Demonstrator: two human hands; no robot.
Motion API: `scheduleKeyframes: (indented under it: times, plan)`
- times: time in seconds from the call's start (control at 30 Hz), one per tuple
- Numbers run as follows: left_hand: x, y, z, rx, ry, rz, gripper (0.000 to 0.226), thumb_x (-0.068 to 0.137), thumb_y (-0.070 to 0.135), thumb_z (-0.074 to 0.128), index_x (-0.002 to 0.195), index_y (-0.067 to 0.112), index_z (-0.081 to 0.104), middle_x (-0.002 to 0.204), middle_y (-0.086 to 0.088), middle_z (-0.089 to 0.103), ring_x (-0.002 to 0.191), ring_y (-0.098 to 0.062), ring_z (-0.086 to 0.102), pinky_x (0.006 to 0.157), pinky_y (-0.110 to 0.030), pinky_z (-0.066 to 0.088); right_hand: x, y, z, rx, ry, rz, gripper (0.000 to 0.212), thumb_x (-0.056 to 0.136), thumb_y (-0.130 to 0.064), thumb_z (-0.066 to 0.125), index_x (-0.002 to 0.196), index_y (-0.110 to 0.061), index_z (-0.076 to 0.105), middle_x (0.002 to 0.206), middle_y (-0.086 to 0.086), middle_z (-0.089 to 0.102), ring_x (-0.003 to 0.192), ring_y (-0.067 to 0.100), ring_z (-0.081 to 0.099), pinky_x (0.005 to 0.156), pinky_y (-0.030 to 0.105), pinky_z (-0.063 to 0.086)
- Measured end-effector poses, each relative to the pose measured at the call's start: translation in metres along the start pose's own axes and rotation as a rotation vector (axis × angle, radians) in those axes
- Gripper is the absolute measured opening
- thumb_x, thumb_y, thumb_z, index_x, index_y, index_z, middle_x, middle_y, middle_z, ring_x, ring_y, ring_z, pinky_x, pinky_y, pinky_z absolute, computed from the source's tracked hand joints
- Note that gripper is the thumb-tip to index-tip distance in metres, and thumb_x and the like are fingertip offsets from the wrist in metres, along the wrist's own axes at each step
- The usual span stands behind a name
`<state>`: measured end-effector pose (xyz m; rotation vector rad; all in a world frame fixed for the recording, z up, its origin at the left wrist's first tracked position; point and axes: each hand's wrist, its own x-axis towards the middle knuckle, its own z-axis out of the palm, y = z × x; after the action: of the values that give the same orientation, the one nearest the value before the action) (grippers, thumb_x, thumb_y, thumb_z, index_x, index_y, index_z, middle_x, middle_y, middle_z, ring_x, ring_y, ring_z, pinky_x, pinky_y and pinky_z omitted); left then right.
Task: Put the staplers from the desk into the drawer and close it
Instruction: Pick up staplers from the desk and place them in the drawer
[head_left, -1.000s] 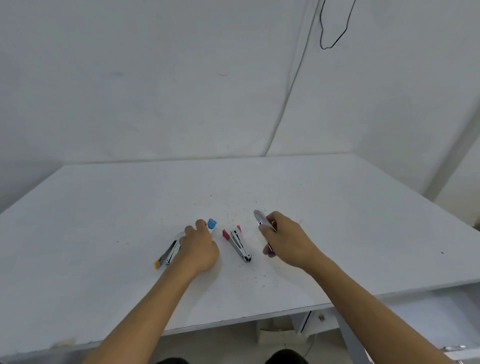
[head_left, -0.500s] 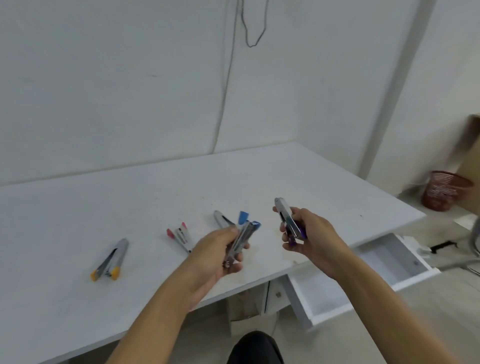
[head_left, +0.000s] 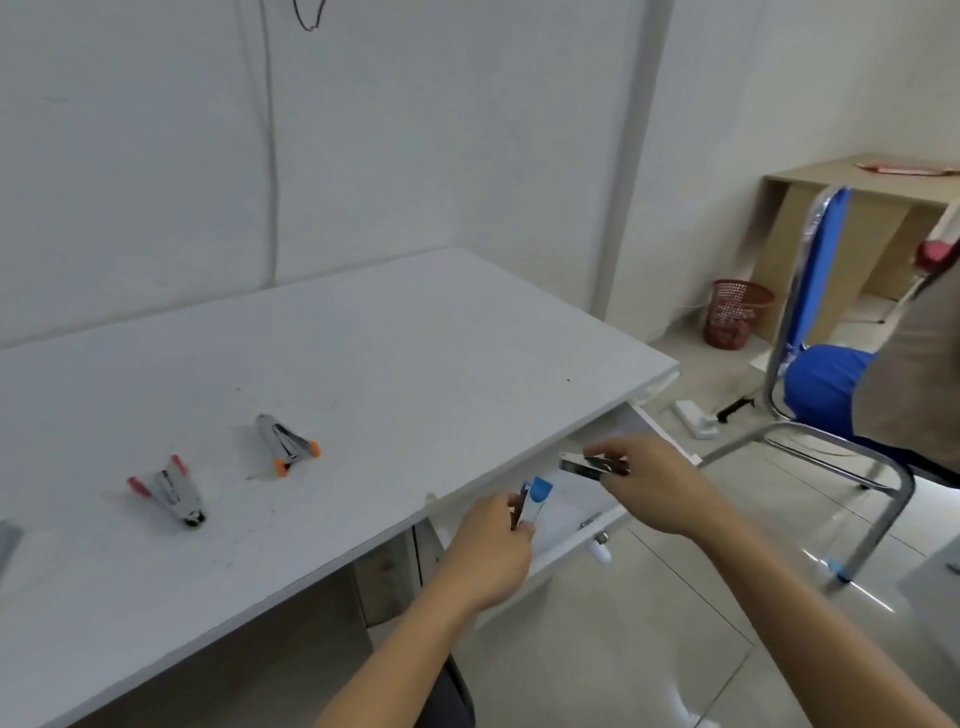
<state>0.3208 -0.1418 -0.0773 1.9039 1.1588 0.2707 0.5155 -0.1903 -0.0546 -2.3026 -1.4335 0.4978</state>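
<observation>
On the table (head_left: 363, 364), the orange stapler (head_left: 288, 442) and pink stapler (head_left: 174, 491) lie near its front edge. Over the open drawer (head_left: 576, 540), the left hand (head_left: 491, 551) grips the blue stapler (head_left: 532, 499) and the right hand (head_left: 660, 486) grips a dark stapler (head_left: 592, 465).

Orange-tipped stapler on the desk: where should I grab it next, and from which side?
Pinch the orange-tipped stapler across its narrow silver hinge end, fingers coming from above. It lies flat on the desk, arms splayed toward the orange tips, so that closed end is probably the firmest hold.

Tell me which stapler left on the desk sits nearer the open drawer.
The orange-tipped stapler. The pink-tipped stapler lies farther left on the desk, away from the drawer.
</observation>
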Motion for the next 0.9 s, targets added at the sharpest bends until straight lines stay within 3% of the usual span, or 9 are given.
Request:
scheduleKeyframes:
  times: [0.07, 0.13, 0.2, 0.37, 0.57, 0.77, 0.83, 0.9]
  plan:
    - [0.021, 0.001, 0.012, 0.134, 0.037, -0.024, 0.029, 0.099, 0.02, 0.043, 0.125, 0.011, 0.053, 0.122, -0.008, 0.055, 0.102, -0.022, 0.059, 0.083, -0.032, 0.047, 0.018, 0.0, 0.016, -0.165, 0.025, -0.036, 0.053, 0.085, -0.011, 0.049, 0.129, -0.036, 0.066, 0.126, -0.01, 0.067, 0.123, 0.022, 0.053, 0.102, 0.043, 0.04]
    - [0.035, 0.001, 0.017, 0.235, 0.06, -0.078, 0.026, 0.094, 0.011, 0.045, 0.117, 0.006, 0.055, 0.115, -0.011, 0.057, 0.1, -0.025, 0.06, 0.072, -0.03, 0.043, 0.031, -0.007, 0.03, -0.282, -0.008, -0.037, 0.054, 0.081, -0.006, 0.046, 0.122, -0.033, 0.067, 0.116, -0.007, 0.066, 0.117, 0.023, 0.049, 0.092, 0.039, 0.033]
    - [0.045, -0.003, 0.021, 0.289, 0.071, -0.139, 0.026, 0.089, 0.007, 0.049, 0.114, 0.006, 0.055, 0.106, -0.01, 0.061, 0.095, -0.026, 0.064, 0.065, -0.029, 0.045, 0.041, -0.014, 0.045, -0.358, -0.041, -0.007, 0.043, 0.079, -0.003, 0.046, 0.11, -0.024, 0.066, 0.104, -0.002, 0.064, 0.11, 0.024, 0.05, 0.088, 0.038, 0.032]
    - [0.056, -0.014, 0.024, 0.378, 0.083, -0.198, 0.041, 0.091, 0.01, 0.054, 0.131, 0.009, 0.045, 0.123, -0.012, 0.059, 0.108, -0.027, 0.063, 0.073, -0.029, 0.046, 0.056, -0.016, 0.075, -0.374, -0.049, 0.009, 0.013, 0.086, -0.016, 0.052, 0.099, -0.016, 0.054, 0.096, 0.001, 0.062, 0.089, 0.025, 0.056, 0.078, 0.034, 0.034]
    - [0.06, -0.019, 0.023, 0.497, 0.04, -0.195, 0.049, 0.089, 0.014, 0.061, 0.133, 0.008, 0.041, 0.123, -0.013, 0.06, 0.108, -0.027, 0.064, 0.075, -0.03, 0.049, 0.055, -0.02, 0.088, -0.308, -0.2, 0.025, 0.044, 0.084, -0.035, 0.067, 0.12, -0.015, 0.052, 0.093, 0.003, 0.06, 0.082, 0.024, 0.063, 0.063, 0.032, 0.047]
    - [0.05, -0.014, 0.018, 0.615, 0.049, -0.093, 0.047, 0.088, 0.007, 0.056, 0.132, 0.007, 0.04, 0.12, -0.015, 0.062, 0.102, -0.03, 0.067, 0.076, -0.036, 0.056, 0.055, -0.018, 0.073, -0.145, -0.313, 0.024, 0.04, 0.092, -0.032, 0.058, 0.129, -0.02, 0.06, 0.126, 0.008, 0.067, 0.11, 0.026, 0.063, 0.091, 0.04, 0.054]
    - [0.038, -0.011, 0.012, 0.635, 0.034, -0.024, 0.044, 0.088, 0.008, 0.055, 0.131, 0.005, 0.044, 0.121, -0.016, 0.061, 0.1, -0.03, 0.067, 0.079, -0.04, 0.058, 0.051, -0.02, 0.063, -0.131, -0.292, 0.001, 0.037, 0.092, -0.026, 0.058, 0.128, -0.02, 0.062, 0.129, 0.006, 0.065, 0.114, 0.025, 0.062, 0.095, 0.038, 0.051]
    - [0.023, -0.009, 0.004, 0.612, 0.025, 0.068, 0.034, 0.091, 0.012, 0.052, 0.125, 0.007, 0.053, 0.115, -0.013, 0.062, 0.094, -0.026, 0.067, 0.077, -0.039, 0.058, 0.045, -0.025, 0.051, -0.09, -0.277, -0.033, 0.032, 0.094, -0.022, 0.056, 0.124, -0.017, 0.066, 0.119, 0.002, 0.065, 0.11, 0.023, 0.061, 0.09, 0.033, 0.05]
